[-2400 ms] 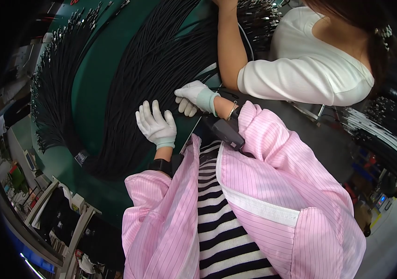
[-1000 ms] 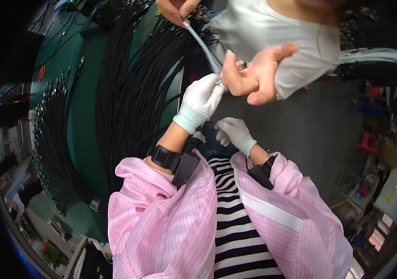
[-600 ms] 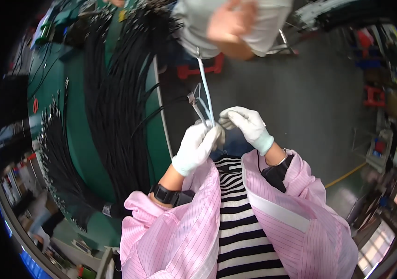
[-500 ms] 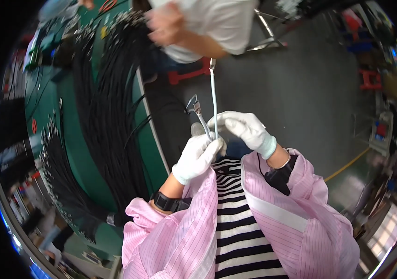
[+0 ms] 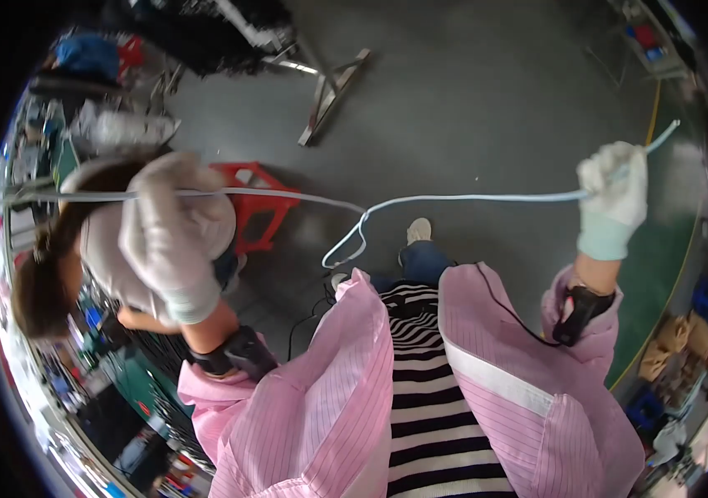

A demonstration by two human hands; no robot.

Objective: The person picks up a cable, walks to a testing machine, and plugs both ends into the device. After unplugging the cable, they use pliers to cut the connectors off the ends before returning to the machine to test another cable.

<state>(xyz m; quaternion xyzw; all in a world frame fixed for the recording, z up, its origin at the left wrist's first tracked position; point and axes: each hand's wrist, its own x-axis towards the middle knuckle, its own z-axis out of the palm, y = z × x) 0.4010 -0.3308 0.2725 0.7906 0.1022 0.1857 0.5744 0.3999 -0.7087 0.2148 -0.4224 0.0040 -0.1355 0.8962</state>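
A thin pale-blue cable [image 5: 470,197] stretches across the space in front of me, with a small loop crossing itself near the middle. My right hand [image 5: 614,191], in a white glove, is closed round it at the right, and a short end sticks out past the fist. At the left the cable runs through the fingers of my gloved left hand [image 5: 167,241], blurred by motion. Beyond that hand the cable goes on toward the left rim, where its end is hard to make out.
Close by my left hand is a co-worker [image 5: 101,241] in a white top, partly hidden by it. A red plastic stool [image 5: 258,207] stands beside them. A metal stand foot [image 5: 333,100] rests on the grey floor [image 5: 454,108] farther off. Crowded workbenches line the left side.
My hands have moved far apart, left hand to the left and right hand to the right, drawing the cable out between them. The view has turned; the green table with black cables has mostly left it.
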